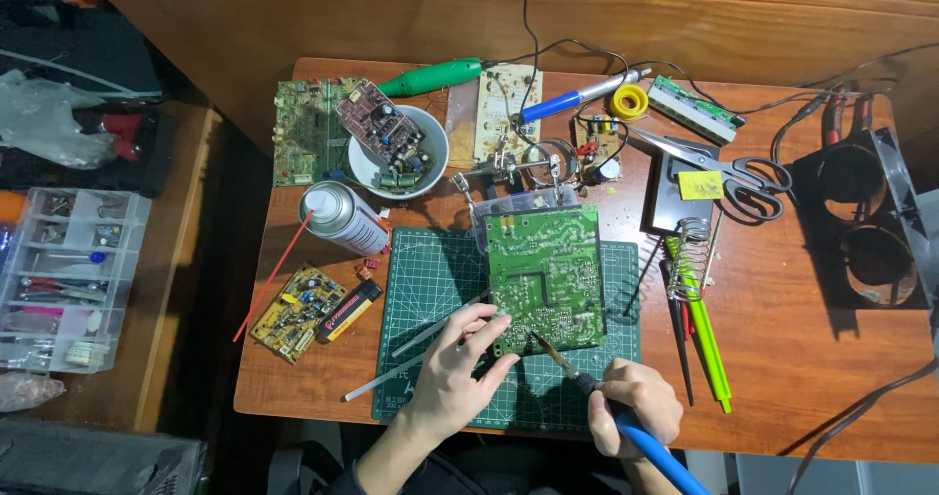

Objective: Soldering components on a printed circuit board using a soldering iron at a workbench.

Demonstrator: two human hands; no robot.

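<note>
A green circuit board [544,270] lies solder side up on a green cutting mat [430,280], its far edge clamped in a helping-hands stand [523,167]. My left hand [460,368] rests at the board's near left corner, its fingers pinching a thin strand of solder wire there. My right hand [634,405] grips a blue-handled soldering iron [587,382]; its tip touches the board's near edge, close to my left fingertips.
On the wooden table stand a spray can [342,217], a white bowl [398,153] holding a small board, and a yellow board [296,311]. Scissors [729,169], a solder reel [629,101], green pens [706,334] and a coiled iron stand [693,236] lie at the right. A parts organiser [68,275] sits at the left.
</note>
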